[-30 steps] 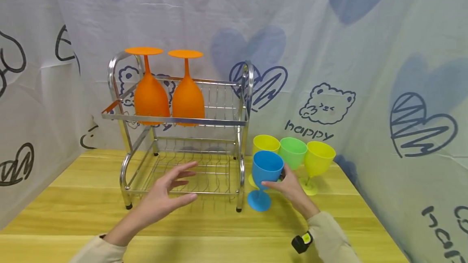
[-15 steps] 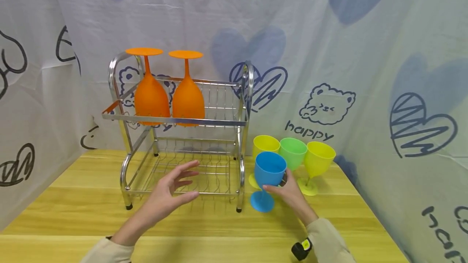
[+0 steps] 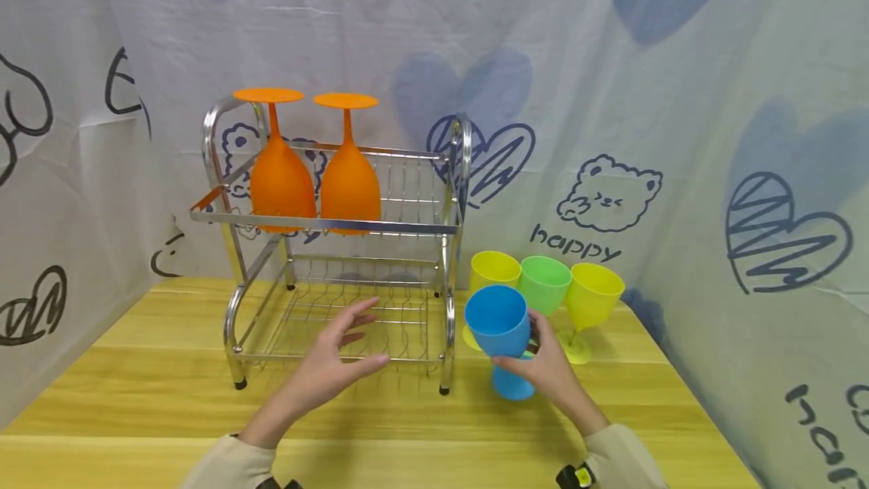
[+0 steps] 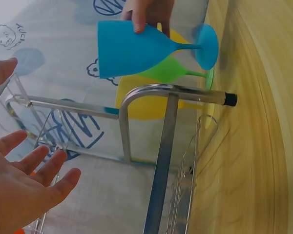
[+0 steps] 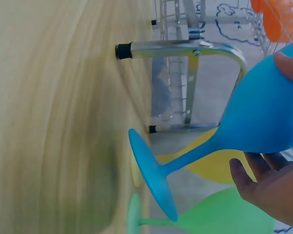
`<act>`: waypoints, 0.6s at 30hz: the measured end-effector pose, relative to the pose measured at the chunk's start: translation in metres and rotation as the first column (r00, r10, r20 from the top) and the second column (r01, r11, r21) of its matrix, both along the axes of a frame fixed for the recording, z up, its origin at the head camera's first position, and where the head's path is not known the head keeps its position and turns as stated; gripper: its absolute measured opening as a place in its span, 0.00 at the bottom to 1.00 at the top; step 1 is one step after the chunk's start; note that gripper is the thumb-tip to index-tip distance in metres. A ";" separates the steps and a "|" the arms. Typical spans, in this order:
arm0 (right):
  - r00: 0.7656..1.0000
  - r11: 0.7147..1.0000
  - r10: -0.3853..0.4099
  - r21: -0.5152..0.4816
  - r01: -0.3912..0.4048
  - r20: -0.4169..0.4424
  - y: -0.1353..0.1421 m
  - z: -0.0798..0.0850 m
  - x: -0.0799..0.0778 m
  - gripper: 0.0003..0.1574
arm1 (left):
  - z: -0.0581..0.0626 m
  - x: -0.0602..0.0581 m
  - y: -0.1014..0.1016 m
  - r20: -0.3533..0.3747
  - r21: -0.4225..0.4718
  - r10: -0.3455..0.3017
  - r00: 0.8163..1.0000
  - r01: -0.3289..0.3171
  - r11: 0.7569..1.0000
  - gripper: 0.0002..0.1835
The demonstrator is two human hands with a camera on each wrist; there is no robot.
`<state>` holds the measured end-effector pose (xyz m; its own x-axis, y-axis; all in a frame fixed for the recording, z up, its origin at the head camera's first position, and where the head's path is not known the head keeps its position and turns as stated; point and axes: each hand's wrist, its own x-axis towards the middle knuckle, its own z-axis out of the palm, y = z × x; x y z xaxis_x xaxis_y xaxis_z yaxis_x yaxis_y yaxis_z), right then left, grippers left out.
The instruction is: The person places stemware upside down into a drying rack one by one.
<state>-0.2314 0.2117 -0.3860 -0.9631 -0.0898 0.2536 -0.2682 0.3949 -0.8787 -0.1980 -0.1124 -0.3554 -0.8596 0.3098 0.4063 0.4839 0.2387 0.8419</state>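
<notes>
Blue goblet [image 3: 498, 339] in the right hand [image 3: 551, 370], just right of the two-tier metal rack [image 3: 450, 330], tilted, with its mouth leaning toward the rack and its foot swung to the right. Right fingers wrapped round the bowl, thumb on the near side, fingertips behind; contact between foot and table [image 3: 407, 432] hard to tell. Close behind and upright on the table: one yellow goblet [image 3: 494, 268], partly covered by the blue one, then a green goblet [image 3: 545, 284], then a second yellow goblet [image 3: 594, 296] farthest right. Left hand [image 3: 334, 368] in front of the rack's lower tier, well apart from the blue goblet, fingers unclenched and slightly bent, thumb spread away from them. Upside down on the upper tier, side by side toward the left: two orange goblets [image 3: 281, 179]. Pale sleeves [image 3: 626, 459] on both arms. Behind everything, white cloth [image 3: 326, 29] printed with blue hearts, a bear and "happy".
</notes>
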 end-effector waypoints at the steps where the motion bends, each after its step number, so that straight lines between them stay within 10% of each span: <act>1: 1.000 1.000 0.003 0.011 -0.003 -0.012 -0.001 0.002 0.002 0.54 | 0.000 -0.001 0.003 0.001 -0.001 -0.001 1.000 0.001 1.000 0.39; 10: 0.988 0.985 0.068 0.165 -0.044 -0.140 -0.012 0.014 0.015 0.55 | -0.004 -0.008 0.030 -0.008 -0.010 -0.057 0.998 0.057 0.998 0.42; 18: 0.939 0.916 0.130 0.400 0.009 -0.320 -0.021 0.024 0.028 0.56 | -0.008 -0.010 0.053 -0.040 -0.018 -0.101 0.994 0.101 0.995 0.45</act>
